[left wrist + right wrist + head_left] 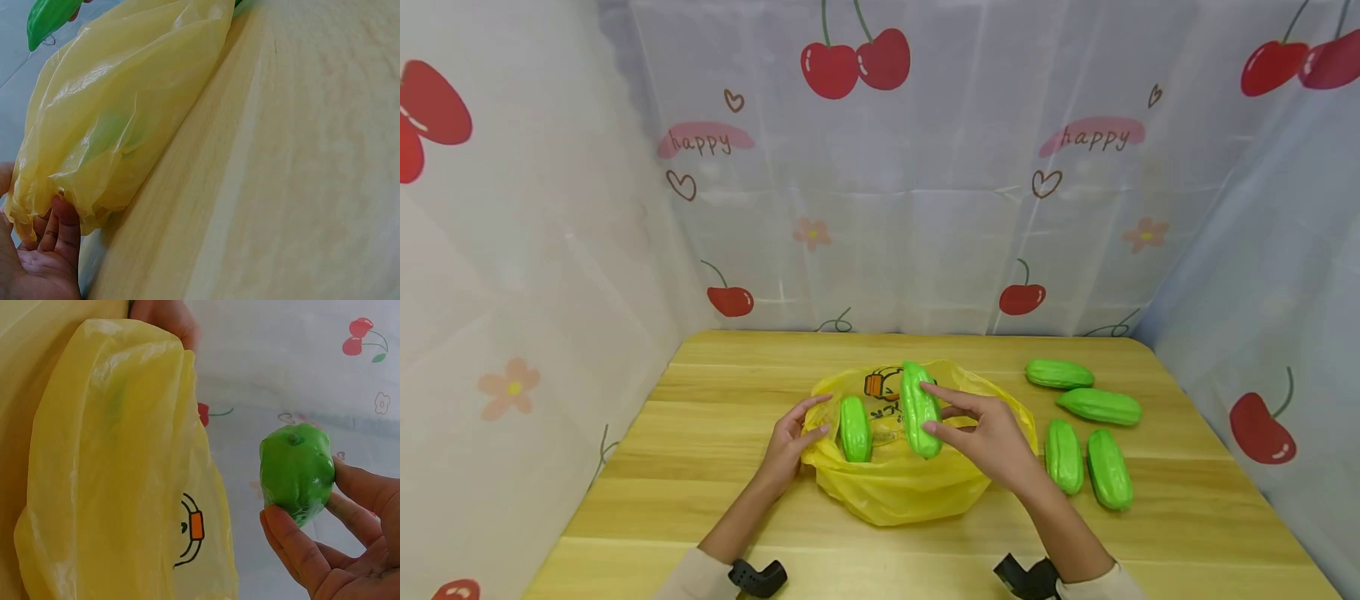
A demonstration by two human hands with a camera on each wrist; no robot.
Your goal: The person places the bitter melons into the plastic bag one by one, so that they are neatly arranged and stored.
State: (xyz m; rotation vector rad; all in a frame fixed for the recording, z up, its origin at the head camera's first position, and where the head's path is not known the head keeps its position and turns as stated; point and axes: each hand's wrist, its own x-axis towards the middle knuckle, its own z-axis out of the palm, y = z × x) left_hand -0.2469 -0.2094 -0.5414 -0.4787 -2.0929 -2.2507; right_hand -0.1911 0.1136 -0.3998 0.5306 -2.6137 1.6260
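A yellow plastic bag (898, 492) with a printed cartoon stands with its mouth spread wide in the middle of the table. Its left rim is held by my left hand (790, 442), thumb inside and fingers outside. Over the bag's mouth, my right hand (988, 429) pinches a ridged green bitter melon (919, 410) between thumb and fingers. In the right wrist view that bitter melon (297, 469) shows its stem end, raised beside the bag. Another bitter melon (855, 429) lies inside the bag near the left hand.
To the right of the bag, several more bitter melons lie on the wooden table (700, 442): two at the back, one of them (1101, 407) slanting, and two nearer me, including one (1108, 469) at the right. A cherry-printed curtain (917, 250) surrounds the table's back and sides.
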